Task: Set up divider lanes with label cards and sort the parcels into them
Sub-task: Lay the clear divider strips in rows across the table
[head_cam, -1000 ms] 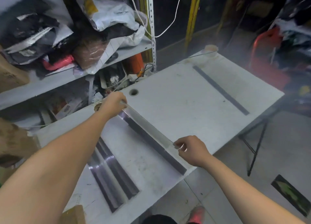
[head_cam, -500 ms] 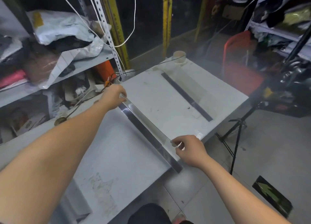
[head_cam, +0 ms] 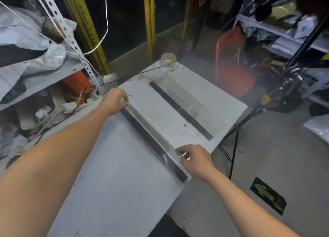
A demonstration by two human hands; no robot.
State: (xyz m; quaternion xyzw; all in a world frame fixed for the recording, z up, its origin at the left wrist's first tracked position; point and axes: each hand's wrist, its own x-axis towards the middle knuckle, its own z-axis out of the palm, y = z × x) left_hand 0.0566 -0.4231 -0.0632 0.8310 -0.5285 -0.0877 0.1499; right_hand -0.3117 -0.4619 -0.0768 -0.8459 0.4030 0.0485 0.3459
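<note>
**Both hands stay on the divider while the view swings right**

Since the earlier frames the head has turned right, so the spare strips near the left elbow have slipped out of sight, while both hands keep their hold on the same divider.

Left of the left arm, a metal shelf (head_cam: 44,76) carries grey and white bagged parcels (head_cam: 32,46). The left hand (head_cam: 114,101) reaches across the white table (head_cam: 110,165), its fingers curled over the far end of the clear divider (head_cam: 150,128) and gripping its top edge. The divider stands upright on a dark base strip and runs diagonally from one hand to the other. The right hand (head_cam: 195,161) pinches the near end between thumb and fingertips, with the other fingers loosely bent, close to the table's front edge.

Right of both hands, a second divider (head_cam: 179,109) of the same kind lies parallel on the table, well apart from the first. Beyond it, a tape roll (head_cam: 168,59) sits at the table's far corner. A tripod (head_cam: 233,147) stands on the floor just past the right hand, and a green arrow sticker (head_cam: 268,195) lies on the floor beside the right forearm.
</note>
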